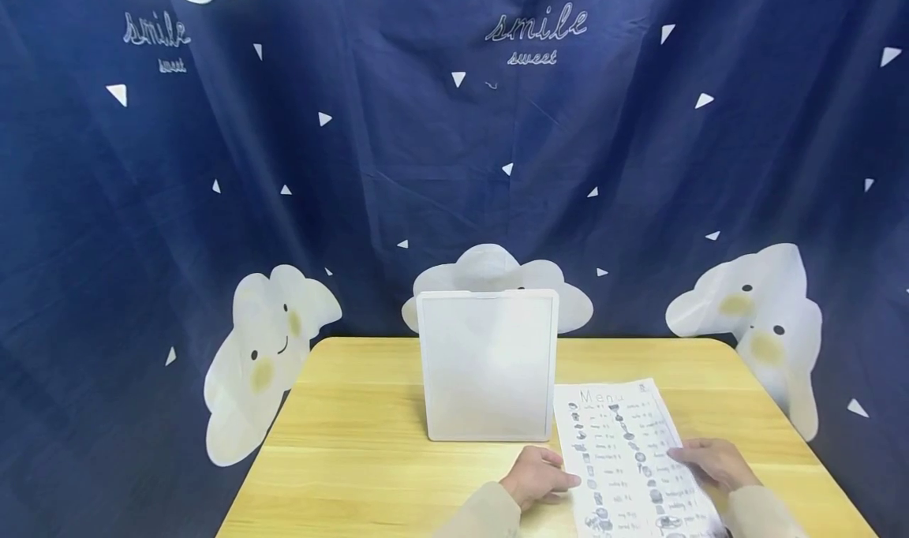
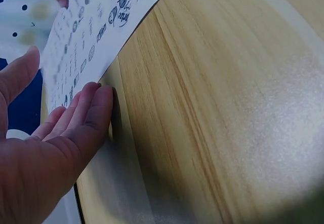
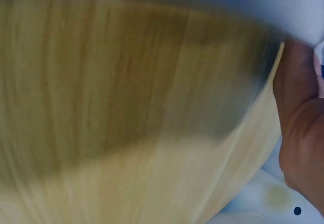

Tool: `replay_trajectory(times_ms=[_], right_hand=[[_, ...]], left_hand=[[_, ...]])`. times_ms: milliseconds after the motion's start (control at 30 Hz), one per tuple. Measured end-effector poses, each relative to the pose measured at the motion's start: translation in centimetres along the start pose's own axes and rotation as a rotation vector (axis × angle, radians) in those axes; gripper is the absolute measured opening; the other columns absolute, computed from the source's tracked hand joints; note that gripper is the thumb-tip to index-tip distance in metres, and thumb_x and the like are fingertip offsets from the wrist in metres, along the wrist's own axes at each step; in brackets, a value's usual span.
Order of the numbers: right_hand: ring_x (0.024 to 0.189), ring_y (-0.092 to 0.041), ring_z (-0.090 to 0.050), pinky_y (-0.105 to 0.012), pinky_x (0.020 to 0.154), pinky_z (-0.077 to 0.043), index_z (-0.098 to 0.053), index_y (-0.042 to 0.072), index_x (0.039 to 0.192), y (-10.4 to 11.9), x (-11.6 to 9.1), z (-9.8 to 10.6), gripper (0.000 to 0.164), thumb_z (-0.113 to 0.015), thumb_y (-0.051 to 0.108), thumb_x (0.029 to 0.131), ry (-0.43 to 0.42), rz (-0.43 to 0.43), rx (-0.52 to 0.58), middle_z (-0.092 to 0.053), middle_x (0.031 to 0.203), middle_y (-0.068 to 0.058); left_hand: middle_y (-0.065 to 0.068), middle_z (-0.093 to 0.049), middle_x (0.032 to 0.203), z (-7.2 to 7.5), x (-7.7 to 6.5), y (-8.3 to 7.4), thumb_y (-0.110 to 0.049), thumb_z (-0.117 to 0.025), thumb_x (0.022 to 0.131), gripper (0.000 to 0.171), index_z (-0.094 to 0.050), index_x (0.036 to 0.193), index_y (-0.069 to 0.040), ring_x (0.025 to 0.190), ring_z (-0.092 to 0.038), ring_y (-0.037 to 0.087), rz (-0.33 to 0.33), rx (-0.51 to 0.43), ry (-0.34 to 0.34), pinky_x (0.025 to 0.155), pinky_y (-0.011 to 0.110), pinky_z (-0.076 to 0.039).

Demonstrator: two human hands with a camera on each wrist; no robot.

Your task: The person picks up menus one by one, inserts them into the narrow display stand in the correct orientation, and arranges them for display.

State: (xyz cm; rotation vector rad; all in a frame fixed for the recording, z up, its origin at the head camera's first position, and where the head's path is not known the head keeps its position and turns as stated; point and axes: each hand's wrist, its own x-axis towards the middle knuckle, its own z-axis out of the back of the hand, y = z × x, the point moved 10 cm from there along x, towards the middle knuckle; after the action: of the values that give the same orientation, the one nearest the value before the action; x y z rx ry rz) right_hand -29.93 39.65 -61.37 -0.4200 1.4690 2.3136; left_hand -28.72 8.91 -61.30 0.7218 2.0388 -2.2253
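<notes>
A white paper menu [image 1: 625, 463], headed "Menu" and printed with rows of small food pictures and words, is at the front right of the table. My left hand [image 1: 541, 479] is at the paper's left edge. In the left wrist view, that hand's fingers [image 2: 88, 110] are extended right at the paper's edge, its thumb standing apart from them. On the opposite side, my right hand [image 1: 712, 461] pinches the sheet's right edge. The right wrist view has the paper [image 3: 243, 3] blurred along the top, over the table, with the right hand [image 3: 304, 117] at its edge.
A white framed board [image 1: 490, 368] stands upright on the wooden table [image 1: 348, 443], just behind and left of the menu. Behind the table hangs a dark blue curtain [image 1: 398, 151] with clouds and white triangles.
</notes>
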Motion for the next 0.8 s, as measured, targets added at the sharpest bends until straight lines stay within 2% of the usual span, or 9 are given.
replay_trajectory(times_ms=[133, 233, 367, 467, 600, 800], right_hand=[[0.080, -0.020, -0.066, -0.037, 0.075, -0.049, -0.066, -0.012, 0.110, -0.3, -0.1, 0.1, 0.052, -0.081, 0.030, 0.083, 0.005, -0.015, 0.045, -0.072, 0.087, -0.010], [0.078, -0.022, -0.067, -0.037, 0.072, -0.052, -0.063, -0.015, 0.114, -0.4, -0.2, 0.0, 0.051, -0.076, 0.027, 0.089, 0.000, -0.011, 0.106, -0.072, 0.085, -0.008], [0.078, -0.028, -0.071, -0.041, 0.074, -0.058, -0.062, -0.014, 0.113, -0.6, -0.3, -0.7, 0.036, -0.068, 0.016, 0.095, 0.026, -0.024, 0.312, -0.072, 0.084, -0.010], [0.080, -0.031, -0.073, -0.045, 0.077, -0.058, -0.065, -0.010, 0.109, -0.7, -0.5, -1.3, 0.024, -0.065, 0.011, 0.097, 0.062, -0.047, 0.460, -0.073, 0.086, -0.013], [0.082, -0.032, -0.073, -0.047, 0.079, -0.058, -0.067, -0.006, 0.106, -0.6, -0.7, -1.6, 0.019, -0.062, 0.011, 0.099, 0.098, -0.044, 0.514, -0.073, 0.087, -0.012], [0.085, -0.030, -0.073, -0.046, 0.081, -0.057, -0.068, -0.003, 0.105, -0.3, -0.7, -1.9, 0.018, -0.059, 0.012, 0.100, 0.148, -0.014, 0.546, -0.073, 0.089, -0.012]], left_hand=[[0.012, -0.062, 0.088, 0.1, 0.0, -0.1, 0.010, -0.076, 0.079, 0.031, -0.058, 0.104, 0.009, 0.082, -0.071, 0.028, 0.000, 0.000, -0.017, 0.073, 0.043, -0.059], [0.011, -0.062, 0.086, 0.2, -0.2, -0.1, 0.009, -0.076, 0.079, 0.028, -0.060, 0.102, 0.009, 0.080, -0.070, 0.026, 0.000, 0.024, -0.032, 0.072, 0.041, -0.060], [0.008, -0.063, 0.083, 0.5, -0.3, -0.3, 0.006, -0.078, 0.079, 0.024, -0.064, 0.098, 0.008, 0.076, -0.070, 0.022, -0.012, 0.079, -0.052, 0.068, 0.037, -0.060], [0.007, -0.063, 0.081, 0.7, -0.3, -0.5, 0.006, -0.078, 0.079, 0.023, -0.066, 0.098, 0.008, 0.074, -0.069, 0.020, -0.025, 0.103, -0.064, 0.066, 0.034, -0.060], [0.007, -0.064, 0.079, 0.6, -0.2, -0.7, 0.007, -0.078, 0.079, 0.022, -0.068, 0.098, 0.007, 0.072, -0.070, 0.020, -0.032, 0.101, -0.056, 0.064, 0.033, -0.060], [0.008, -0.068, 0.075, 0.2, -0.1, -1.0, 0.009, -0.074, 0.080, 0.020, -0.070, 0.099, 0.007, 0.071, -0.073, 0.026, -0.040, 0.046, -0.036, 0.061, 0.032, -0.059]])
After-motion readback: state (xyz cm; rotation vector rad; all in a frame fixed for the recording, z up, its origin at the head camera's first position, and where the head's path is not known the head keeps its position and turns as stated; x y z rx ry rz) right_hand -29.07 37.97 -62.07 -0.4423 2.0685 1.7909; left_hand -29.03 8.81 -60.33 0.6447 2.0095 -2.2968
